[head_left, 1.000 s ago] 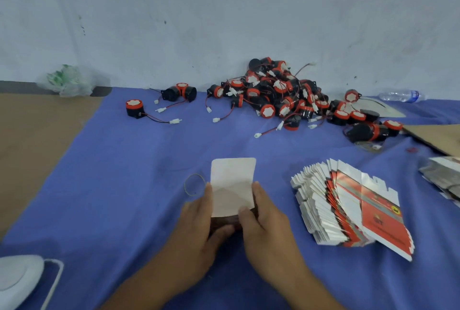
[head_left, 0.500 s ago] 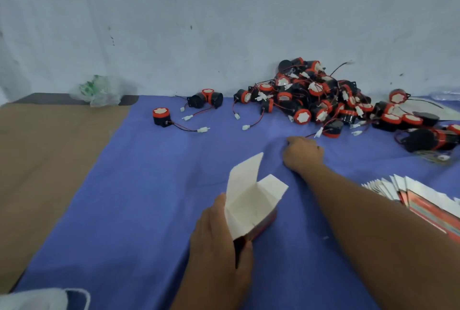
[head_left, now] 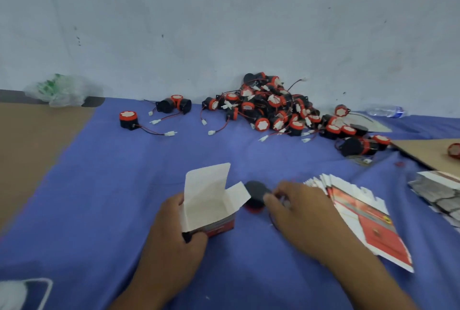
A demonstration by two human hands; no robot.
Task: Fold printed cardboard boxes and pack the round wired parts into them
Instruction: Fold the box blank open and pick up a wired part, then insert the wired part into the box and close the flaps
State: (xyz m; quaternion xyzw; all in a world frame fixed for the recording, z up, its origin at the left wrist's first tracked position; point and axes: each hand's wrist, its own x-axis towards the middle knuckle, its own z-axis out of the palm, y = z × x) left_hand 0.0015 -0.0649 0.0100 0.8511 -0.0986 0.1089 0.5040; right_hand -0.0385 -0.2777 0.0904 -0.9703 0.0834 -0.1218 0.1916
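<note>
Your left hand (head_left: 174,240) grips the folded box (head_left: 209,200) on the blue cloth (head_left: 99,185) near the middle of the counter. Its fingers (head_left: 196,235) curl round the lower near corner, and the mouth faces up. Your right hand (head_left: 298,207) pinches one round wired part (head_left: 256,192) at 3 o'clock of the box mouth, right by the side flap. Blur hides whether they touch.

Lift the part over that flap rather than pushing through it, and leave the tall lid flap standing at 12 o'clock. Lower the part flat and level, then tuck the lead in after it so the lead cannot catch under the lid.

The box is thin card, matte white inside with red print outside, so a hard squeeze will likely bow its walls. The part is a squat, hard black cylinder with a red rim, and its lead looks thin and limp.

More parts lie tangled in a pile (head_left: 271,110) at 1 o'clock, and the flat boxes (head_left: 368,220) fan out at 3 o'clock.
</note>
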